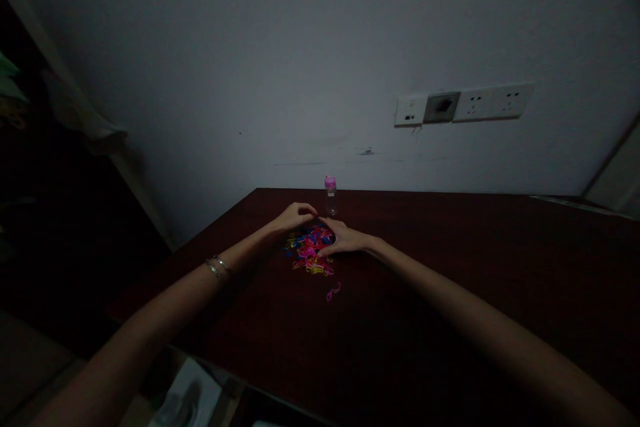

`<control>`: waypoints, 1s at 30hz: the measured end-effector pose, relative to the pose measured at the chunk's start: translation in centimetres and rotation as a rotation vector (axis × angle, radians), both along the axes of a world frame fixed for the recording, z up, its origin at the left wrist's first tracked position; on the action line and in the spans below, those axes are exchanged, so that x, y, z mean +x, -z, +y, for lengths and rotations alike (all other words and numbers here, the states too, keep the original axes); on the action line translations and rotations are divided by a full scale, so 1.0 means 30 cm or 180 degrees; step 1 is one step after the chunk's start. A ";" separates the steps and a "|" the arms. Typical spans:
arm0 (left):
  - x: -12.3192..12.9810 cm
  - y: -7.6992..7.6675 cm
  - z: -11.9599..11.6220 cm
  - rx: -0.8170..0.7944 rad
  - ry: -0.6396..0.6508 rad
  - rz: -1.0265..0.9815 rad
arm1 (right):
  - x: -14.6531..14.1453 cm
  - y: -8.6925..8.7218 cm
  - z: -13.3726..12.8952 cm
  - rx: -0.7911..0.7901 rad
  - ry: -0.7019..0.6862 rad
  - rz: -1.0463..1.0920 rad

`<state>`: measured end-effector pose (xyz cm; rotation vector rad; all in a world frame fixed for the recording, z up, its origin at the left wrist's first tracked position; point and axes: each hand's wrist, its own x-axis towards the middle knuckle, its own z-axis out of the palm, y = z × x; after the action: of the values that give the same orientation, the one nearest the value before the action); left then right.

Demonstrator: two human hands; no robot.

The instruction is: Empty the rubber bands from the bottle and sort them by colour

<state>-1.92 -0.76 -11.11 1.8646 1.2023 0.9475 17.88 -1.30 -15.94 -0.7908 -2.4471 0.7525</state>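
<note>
A loose pile of small colourful elastic bands (311, 250), pink, red, blue and yellow, lies on the dark reddish table. My left hand (295, 216) is at the pile's far left edge, its thumb and fingertips brought together; anything between them is too small to make out. On the right side of the pile, my right hand (347, 238) is open, thumb and fingers spread around that edge, the thumb touching the bands. The fingertips of both hands nearly meet behind the pile. One pink band (333, 291) lies apart, nearer to me.
A clear bottle with a pink cap (331, 196) stands just behind my hands, near the wall. The dark table (450, 240) runs along the wall, under a row of sockets (465, 105). Below its front edge is a white item (193, 390).
</note>
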 end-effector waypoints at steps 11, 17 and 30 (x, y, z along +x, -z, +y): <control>-0.086 0.042 -0.127 -0.0182 0.0953 0.1377 | -0.068 0.053 -0.060 0.0688 -0.0015 -0.0037; -0.067 0.091 -0.206 0.0823 0.0806 0.2011 | -0.067 0.067 -0.095 0.1109 0.0217 -0.0080; -0.058 0.163 -0.206 0.0682 -0.0215 0.1777 | -0.077 0.020 -0.048 0.1118 0.0036 -0.0303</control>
<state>-3.67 -6.95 -16.01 2.3693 1.5395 0.6208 15.56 -2.74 -16.53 -0.7148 -2.5556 0.2708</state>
